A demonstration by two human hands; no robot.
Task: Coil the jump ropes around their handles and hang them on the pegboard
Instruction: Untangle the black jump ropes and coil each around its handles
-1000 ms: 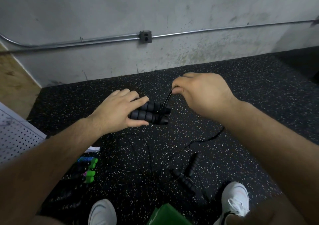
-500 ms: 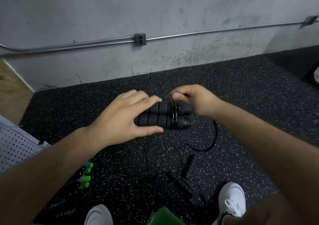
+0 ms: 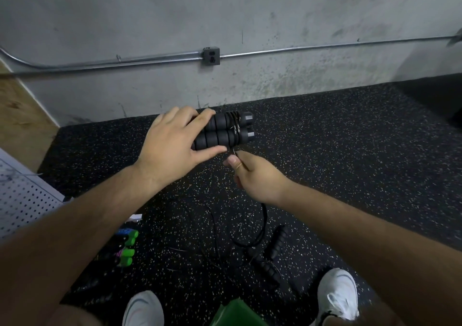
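Note:
My left hand [image 3: 175, 140] grips two black foam jump rope handles [image 3: 222, 130] side by side, held level in the air. Several turns of thin black rope [image 3: 235, 125] circle the handles near their right ends. Just below them, my right hand [image 3: 252, 175] pinches the free rope, which hangs down in a loop [image 3: 260, 233] to the floor. A white pegboard [image 3: 22, 195] lies at the far left.
On the speckled black rubber floor [image 3: 350, 150] lie another black-handled jump rope [image 3: 272, 255] between my white shoes and ropes with green-tipped handles [image 3: 127, 248] on the left. A green object [image 3: 235, 313] sits at the bottom edge. A grey wall with a conduit [image 3: 150, 58] stands ahead.
My right hand has swung from above the handles, past their right end, to below them, carrying the rope around. The handles rose and more turns of rope show on them.

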